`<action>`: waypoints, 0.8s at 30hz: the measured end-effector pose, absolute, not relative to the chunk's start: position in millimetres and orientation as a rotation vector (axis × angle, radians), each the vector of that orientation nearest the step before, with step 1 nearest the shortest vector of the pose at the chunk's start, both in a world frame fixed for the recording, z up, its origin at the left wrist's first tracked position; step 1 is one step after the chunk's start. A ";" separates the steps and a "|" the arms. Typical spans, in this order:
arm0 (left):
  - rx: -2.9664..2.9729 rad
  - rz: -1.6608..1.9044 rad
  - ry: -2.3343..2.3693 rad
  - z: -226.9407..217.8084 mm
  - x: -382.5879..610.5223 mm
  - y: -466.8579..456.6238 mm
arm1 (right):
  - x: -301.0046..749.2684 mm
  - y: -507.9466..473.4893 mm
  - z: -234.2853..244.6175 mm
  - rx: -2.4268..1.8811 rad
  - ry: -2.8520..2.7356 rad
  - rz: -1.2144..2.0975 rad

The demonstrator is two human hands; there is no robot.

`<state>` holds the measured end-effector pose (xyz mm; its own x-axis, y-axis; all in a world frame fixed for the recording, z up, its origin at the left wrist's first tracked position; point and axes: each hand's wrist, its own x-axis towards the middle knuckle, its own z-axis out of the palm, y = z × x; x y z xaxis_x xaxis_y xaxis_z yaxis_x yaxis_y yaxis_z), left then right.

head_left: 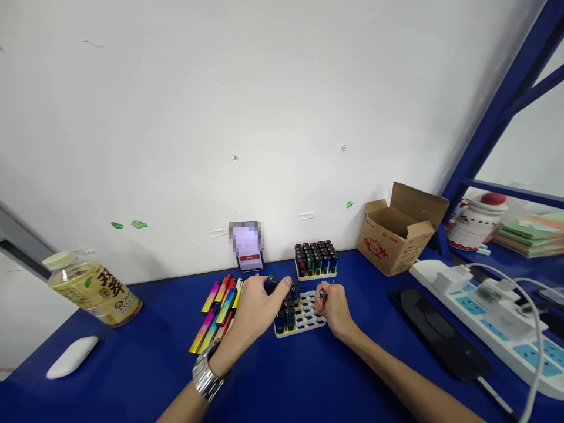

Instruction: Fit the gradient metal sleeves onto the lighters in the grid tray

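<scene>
A tea bottle (94, 288) lies on its side at the far left of the blue table (132, 376), with a white computer mouse (71, 357) near it. To the right, a loose pile of slim rainbow-coloured tubes (215, 314) lies at angles, just left of the left hand.

The left forearm reaches in from the near left, wearing a steel wristwatch (208, 370). The left hand (255, 308) is arched palm-down, its fingers closed around a dark cylinder (271, 285) above a white perforated rack (304, 320). Several dark cylinders (286, 311) stand upright in the rack's left part, and many of its holes show open.

The right forearm angles in from the near right. The right hand (333, 308) is closed in a pinch on a small dark object (323, 295), at the rack's right edge.

Beyond the hands, a second rack packed with upright cylinders (316, 259) stands against the wall, right of a pixelated phone (247, 247). Further right are an open cardboard box (399, 229), a black pad (436, 332) and a white power strip (484, 317).
</scene>
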<state>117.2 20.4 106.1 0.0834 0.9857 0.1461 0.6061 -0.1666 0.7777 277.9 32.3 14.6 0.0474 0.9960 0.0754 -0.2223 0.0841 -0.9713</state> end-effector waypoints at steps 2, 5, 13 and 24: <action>1.840 0.922 1.575 106.1 117.2 21.1 | 277.8 31.6 16.3 -1.000 -1.082 1.204; 1.849 0.954 1.581 107.8 117.5 21.7 | 277.0 28.7 20.5 -0.959 -1.222 1.153; 1.700 1.036 1.530 109.9 114.9 21.5 | 281.2 23.9 24.6 -0.975 -1.599 0.633; 2.067 1.074 1.300 107.8 111.2 21.0 | 286.8 23.6 26.4 -0.953 -1.810 0.429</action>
